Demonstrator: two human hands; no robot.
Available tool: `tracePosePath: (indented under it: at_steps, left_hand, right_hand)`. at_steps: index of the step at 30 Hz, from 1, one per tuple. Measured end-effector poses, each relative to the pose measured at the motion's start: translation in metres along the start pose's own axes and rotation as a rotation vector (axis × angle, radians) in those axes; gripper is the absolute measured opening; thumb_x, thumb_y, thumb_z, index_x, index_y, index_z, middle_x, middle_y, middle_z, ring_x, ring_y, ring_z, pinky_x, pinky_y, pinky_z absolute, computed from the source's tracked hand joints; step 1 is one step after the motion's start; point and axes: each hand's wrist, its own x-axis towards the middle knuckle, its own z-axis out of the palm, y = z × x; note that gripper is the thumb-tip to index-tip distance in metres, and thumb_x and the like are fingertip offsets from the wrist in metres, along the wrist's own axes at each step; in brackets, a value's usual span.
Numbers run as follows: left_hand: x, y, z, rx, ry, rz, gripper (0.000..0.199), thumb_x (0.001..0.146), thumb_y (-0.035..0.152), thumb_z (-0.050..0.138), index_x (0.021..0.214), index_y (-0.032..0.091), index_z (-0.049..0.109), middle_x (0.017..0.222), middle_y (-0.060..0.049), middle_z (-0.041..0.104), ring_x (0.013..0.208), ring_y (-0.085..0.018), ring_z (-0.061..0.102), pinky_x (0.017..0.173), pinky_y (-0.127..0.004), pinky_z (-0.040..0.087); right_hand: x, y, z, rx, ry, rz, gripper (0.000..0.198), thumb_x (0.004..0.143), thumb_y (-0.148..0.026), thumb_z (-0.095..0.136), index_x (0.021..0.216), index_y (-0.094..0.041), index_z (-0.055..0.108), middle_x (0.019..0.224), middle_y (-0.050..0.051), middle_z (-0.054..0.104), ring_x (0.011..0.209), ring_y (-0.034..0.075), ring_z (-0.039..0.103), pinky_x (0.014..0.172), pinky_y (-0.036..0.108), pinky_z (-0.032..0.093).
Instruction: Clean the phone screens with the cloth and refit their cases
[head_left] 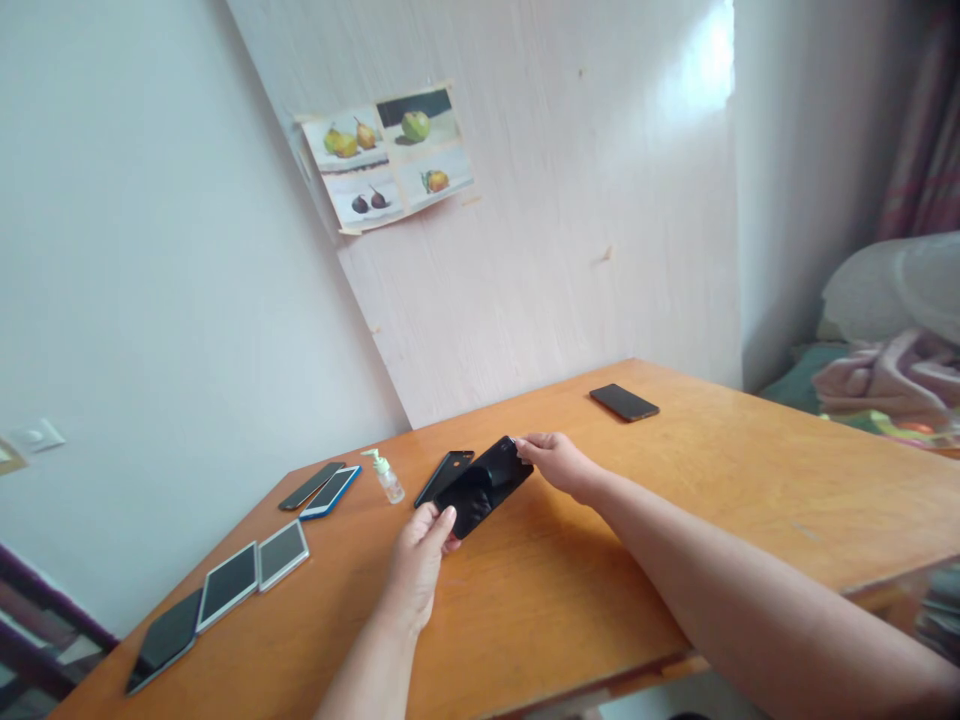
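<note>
A glossy black smartphone [491, 490] is held tilted above the wooden table, between both hands. My left hand [421, 550] grips its lower left end, thumb on top. At the upper right end, my right hand [553, 462] pinches the corner between thumb and fingers. Partly hidden behind this phone lies a black phone case [442, 476] with a cutout near its top. A small clear pump bottle [388, 482] with a pale green top stands to the left of the case.
Along the table's left side lie several phones, among them a blue-edged one [331, 492], a white one [229, 584] and a dark one [166, 640]. Another dark phone [624, 402] rests near the back right of the wooden table [750, 480]. Bedding [892, 370] is beyond the right edge.
</note>
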Motion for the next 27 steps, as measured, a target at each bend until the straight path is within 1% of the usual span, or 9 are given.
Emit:
tracePosePath:
  at_steps: [4,8,10,13,16,18,21,25,27]
  left_hand:
    - [0.001,0.0006,-0.0015,-0.074,0.062,-0.006,0.041,0.071,0.05,0.074,0.093,0.017,0.062,0.086,-0.003,0.066,0.074,-0.014,0.059,0.067,-0.023,0.044]
    - [-0.0005,0.0008,-0.0001,0.035,-0.02,0.003,0.036,0.072,0.048,0.074,0.083,0.017,0.061,0.077,-0.001,0.064,0.069,-0.013,0.056,0.064,-0.022,0.043]
    - [-0.0004,0.0004,0.0001,0.064,-0.042,0.0,0.035,0.073,0.048,0.073,0.083,0.017,0.061,0.078,-0.001,0.063,0.071,-0.013,0.056,0.065,-0.022,0.043]
    - [0.0016,-0.0007,-0.0013,-0.028,0.022,-0.011,0.037,0.073,0.047,0.073,0.091,0.017,0.061,0.083,-0.001,0.064,0.073,-0.013,0.057,0.066,-0.022,0.043]
    - [0.0026,-0.0015,-0.0022,-0.093,0.09,-0.007,0.04,0.07,0.049,0.074,0.089,0.017,0.059,0.082,-0.001,0.063,0.07,-0.012,0.057,0.064,-0.021,0.043]
    - [0.002,-0.0015,-0.0014,-0.035,0.053,-0.001,0.038,0.071,0.05,0.074,0.085,0.017,0.059,0.077,0.0,0.062,0.068,-0.012,0.056,0.063,-0.022,0.042]
    - [0.0014,-0.0018,0.0004,0.067,-0.01,0.003,0.036,0.071,0.05,0.073,0.081,0.017,0.06,0.074,0.001,0.062,0.068,-0.012,0.055,0.064,-0.022,0.043]
    - [0.004,-0.0035,-0.0012,-0.065,0.09,-0.011,0.038,0.068,0.049,0.075,0.084,0.018,0.06,0.078,0.001,0.063,0.068,-0.011,0.056,0.064,-0.022,0.043]
    - [0.0048,-0.0039,-0.0022,-0.12,0.133,-0.011,0.039,0.068,0.048,0.076,0.084,0.017,0.058,0.078,0.001,0.062,0.068,-0.011,0.056,0.064,-0.022,0.042]
  right_hand:
    - [-0.0034,-0.0021,0.0009,-0.017,-0.041,-0.003,0.03,0.089,-0.034,0.048,0.091,-0.017,0.072,0.078,0.004,0.07,0.076,0.016,0.063,0.074,0.026,0.049]
    - [-0.0005,0.0025,-0.0011,-0.05,-0.033,-0.03,0.034,0.09,-0.036,0.045,0.093,-0.016,0.072,0.085,0.005,0.072,0.081,0.017,0.064,0.077,0.027,0.049]
    - [0.0015,0.0051,-0.0005,-0.071,-0.035,-0.058,0.036,0.092,-0.038,0.042,0.097,-0.017,0.072,0.088,0.004,0.072,0.085,0.018,0.064,0.078,0.027,0.049]
    - [0.0021,0.0071,0.0018,-0.123,-0.059,-0.108,0.035,0.092,-0.037,0.042,0.098,-0.019,0.072,0.085,0.002,0.071,0.087,0.018,0.064,0.082,0.027,0.048]
    - [0.0006,0.0069,0.0019,-0.198,-0.068,-0.134,0.032,0.091,-0.036,0.045,0.089,-0.018,0.072,0.078,0.002,0.07,0.082,0.019,0.064,0.08,0.029,0.047]
    - [-0.0002,0.0064,0.0,-0.236,-0.051,-0.138,0.032,0.091,-0.035,0.045,0.088,-0.018,0.072,0.082,0.003,0.071,0.084,0.021,0.064,0.081,0.03,0.046]
    - [-0.0007,0.0056,-0.002,-0.258,-0.035,-0.149,0.032,0.092,-0.035,0.044,0.096,-0.019,0.072,0.093,0.004,0.073,0.091,0.022,0.064,0.084,0.031,0.046]
    - [-0.0026,0.0043,0.0009,-0.262,-0.083,-0.181,0.033,0.094,-0.035,0.043,0.104,-0.023,0.072,0.1,0.003,0.074,0.098,0.022,0.065,0.088,0.031,0.047]
    - [-0.0035,0.0039,0.0021,-0.271,-0.103,-0.186,0.033,0.094,-0.035,0.044,0.104,-0.023,0.072,0.099,0.002,0.074,0.098,0.023,0.065,0.088,0.031,0.047]
